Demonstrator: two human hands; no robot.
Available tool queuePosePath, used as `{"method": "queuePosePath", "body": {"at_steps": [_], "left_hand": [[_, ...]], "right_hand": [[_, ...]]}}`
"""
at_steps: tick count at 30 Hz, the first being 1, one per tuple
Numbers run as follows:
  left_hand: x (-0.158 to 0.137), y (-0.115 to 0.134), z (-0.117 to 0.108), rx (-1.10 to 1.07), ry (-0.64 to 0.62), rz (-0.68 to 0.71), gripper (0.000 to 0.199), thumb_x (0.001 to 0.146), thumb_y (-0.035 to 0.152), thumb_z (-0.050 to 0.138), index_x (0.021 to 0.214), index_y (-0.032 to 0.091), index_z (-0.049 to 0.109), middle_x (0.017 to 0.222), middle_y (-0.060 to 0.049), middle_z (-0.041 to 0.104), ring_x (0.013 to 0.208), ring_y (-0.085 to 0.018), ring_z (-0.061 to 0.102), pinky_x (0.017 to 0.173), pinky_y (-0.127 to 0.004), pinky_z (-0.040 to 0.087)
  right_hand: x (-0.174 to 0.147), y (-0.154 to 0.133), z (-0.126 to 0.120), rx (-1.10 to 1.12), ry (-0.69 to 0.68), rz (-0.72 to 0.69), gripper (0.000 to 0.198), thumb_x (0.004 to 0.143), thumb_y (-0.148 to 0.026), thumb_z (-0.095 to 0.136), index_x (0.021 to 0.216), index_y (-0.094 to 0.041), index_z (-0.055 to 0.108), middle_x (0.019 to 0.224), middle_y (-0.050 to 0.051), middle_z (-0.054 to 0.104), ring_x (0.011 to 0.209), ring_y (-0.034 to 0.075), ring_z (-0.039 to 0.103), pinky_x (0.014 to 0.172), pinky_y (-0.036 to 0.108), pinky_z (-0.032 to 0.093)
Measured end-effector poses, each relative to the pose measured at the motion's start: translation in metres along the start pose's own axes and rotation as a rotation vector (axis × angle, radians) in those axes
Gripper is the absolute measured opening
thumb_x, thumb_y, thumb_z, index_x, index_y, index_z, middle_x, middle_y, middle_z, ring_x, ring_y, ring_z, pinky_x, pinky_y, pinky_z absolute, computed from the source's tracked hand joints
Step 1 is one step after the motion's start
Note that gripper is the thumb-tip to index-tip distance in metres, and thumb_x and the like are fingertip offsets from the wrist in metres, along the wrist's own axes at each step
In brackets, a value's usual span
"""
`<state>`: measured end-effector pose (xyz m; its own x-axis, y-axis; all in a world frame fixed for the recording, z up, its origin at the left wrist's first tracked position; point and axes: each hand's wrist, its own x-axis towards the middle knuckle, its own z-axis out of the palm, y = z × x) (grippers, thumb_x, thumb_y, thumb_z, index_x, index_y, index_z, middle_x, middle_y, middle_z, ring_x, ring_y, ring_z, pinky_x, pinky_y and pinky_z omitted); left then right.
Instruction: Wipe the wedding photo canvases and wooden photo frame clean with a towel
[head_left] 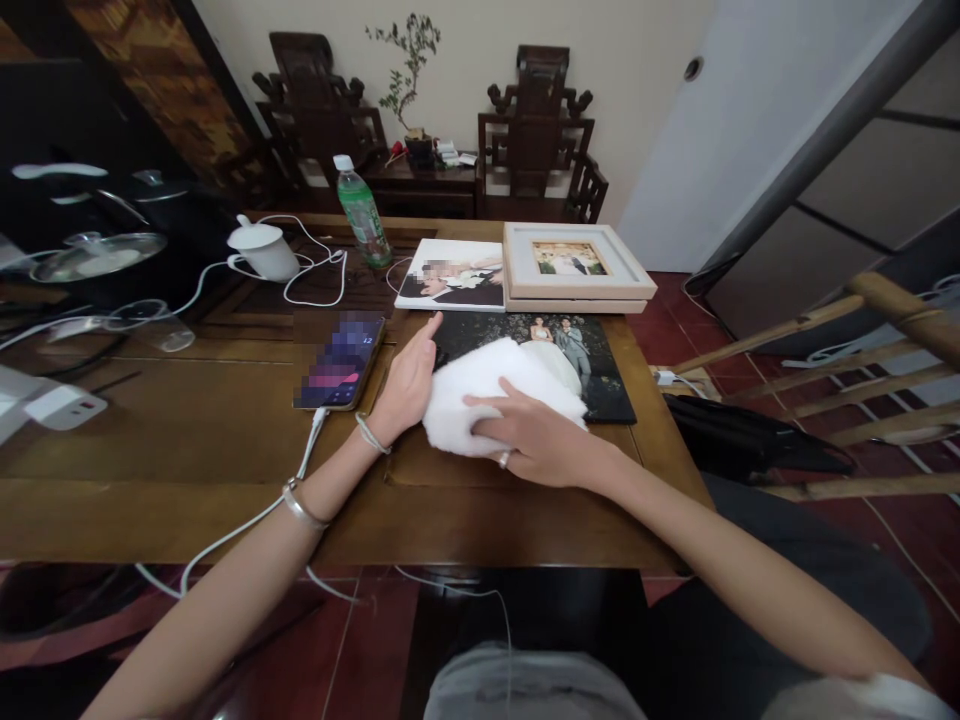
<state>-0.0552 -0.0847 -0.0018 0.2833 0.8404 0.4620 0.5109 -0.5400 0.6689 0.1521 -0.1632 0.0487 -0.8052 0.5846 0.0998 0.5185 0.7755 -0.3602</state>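
A dark wedding photo panel [609, 372] lies flat on the wooden table, showing a couple in front of foliage. Over its lower left part is a fluffy white cloth [465, 390], bunched up. My right hand [525, 432] grips this cloth from above, its fingers pressed into the folds. At the panel's left edge my left hand [409, 380] stands on its side, fingers stretched out and the palm facing the cloth. Whether the palm touches the panel is hard to see. The cloth hides the panel's lower left corner.
Behind the panel lie a white photo print [450, 275] and stacked light wood frames [637, 280]. A phone [341, 360] on a charging cable is left of my left hand. Farther off stand a green-labelled bottle [362, 212], a lidded white cup [262, 250] and a clear plastic cup [161, 327].
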Motion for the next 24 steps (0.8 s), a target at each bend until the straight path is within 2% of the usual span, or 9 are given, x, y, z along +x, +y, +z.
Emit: {"method": "queuePosePath", "body": {"at_steps": [4,6,8,10,13,17,20,22,24], "left_hand": [[-0.001,0.001,0.003,0.124,-0.141,0.078,0.058,0.100,0.048,0.026,0.145,0.013,0.038,0.152,-0.013,0.038,0.143,-0.022,0.032,0.118,-0.043,0.025],[-0.002,-0.002,0.005,0.184,-0.231,0.079,0.057,0.099,0.045,0.030,0.146,0.013,0.036,0.153,-0.014,0.036,0.144,-0.024,0.029,0.117,-0.046,0.026],[-0.002,-0.006,0.006,0.226,-0.279,0.070,0.054,0.098,0.042,0.032,0.144,0.014,0.039,0.152,-0.014,0.037,0.143,-0.024,0.030,0.115,-0.049,0.028],[-0.002,-0.009,0.007,0.251,-0.295,0.068,0.052,0.098,0.040,0.033,0.141,0.013,0.043,0.151,-0.015,0.040,0.143,-0.024,0.032,0.114,-0.049,0.029],[-0.001,-0.011,0.007,0.262,-0.290,0.074,0.051,0.098,0.038,0.033,0.139,0.011,0.045,0.150,-0.016,0.040,0.142,-0.025,0.033,0.114,-0.049,0.030],[0.000,-0.008,0.006,0.252,-0.277,0.097,0.049,0.096,0.037,0.036,0.138,0.012,0.048,0.148,-0.015,0.044,0.140,-0.027,0.037,0.114,-0.048,0.032],[0.001,-0.005,0.005,0.257,-0.272,0.114,0.047,0.096,0.035,0.036,0.135,0.013,0.050,0.142,-0.014,0.050,0.135,-0.027,0.044,0.112,-0.047,0.036],[0.001,-0.003,0.004,0.263,-0.273,0.116,0.046,0.096,0.034,0.036,0.133,0.012,0.052,0.138,-0.015,0.054,0.130,-0.027,0.049,0.110,-0.045,0.039],[0.001,-0.003,0.004,0.265,-0.267,0.118,0.046,0.096,0.034,0.036,0.132,0.011,0.052,0.137,-0.015,0.055,0.129,-0.027,0.050,0.110,-0.043,0.039]], "right_hand": [[-0.036,0.007,-0.013,0.006,0.044,0.185,0.034,0.086,-0.009,0.044,0.112,-0.025,0.060,0.118,0.003,0.068,0.118,0.025,0.058,0.107,0.047,0.037],[-0.043,0.018,-0.018,-0.047,0.084,0.287,0.024,0.091,-0.017,0.043,0.104,-0.025,0.062,0.104,0.004,0.071,0.108,0.027,0.061,0.099,0.045,0.042],[-0.039,0.032,-0.019,-0.104,0.131,0.364,0.023,0.093,-0.021,0.040,0.098,-0.023,0.063,0.095,0.005,0.071,0.101,0.029,0.062,0.094,0.046,0.043],[-0.025,0.045,-0.017,-0.161,0.188,0.412,0.025,0.092,-0.019,0.039,0.100,-0.021,0.062,0.099,0.008,0.070,0.099,0.030,0.061,0.094,0.047,0.041],[0.008,0.060,-0.013,-0.191,0.271,0.428,0.029,0.089,-0.015,0.039,0.108,-0.017,0.061,0.116,0.012,0.067,0.105,0.031,0.060,0.097,0.049,0.036],[0.064,0.067,-0.012,-0.007,0.375,0.400,0.031,0.095,-0.025,0.037,0.114,-0.018,0.061,0.122,0.009,0.066,0.108,0.028,0.061,0.095,0.040,0.040],[0.097,0.065,-0.013,0.133,0.400,0.382,0.036,0.097,-0.036,0.038,0.117,-0.018,0.063,0.123,0.009,0.066,0.111,0.027,0.060,0.094,0.034,0.041],[0.106,0.064,-0.012,0.181,0.398,0.366,0.039,0.097,-0.038,0.040,0.119,-0.016,0.063,0.123,0.010,0.066,0.112,0.027,0.059,0.096,0.034,0.040],[0.101,0.066,-0.011,0.188,0.418,0.352,0.040,0.097,-0.038,0.040,0.120,-0.016,0.063,0.126,0.011,0.065,0.114,0.028,0.058,0.098,0.036,0.039]]}}
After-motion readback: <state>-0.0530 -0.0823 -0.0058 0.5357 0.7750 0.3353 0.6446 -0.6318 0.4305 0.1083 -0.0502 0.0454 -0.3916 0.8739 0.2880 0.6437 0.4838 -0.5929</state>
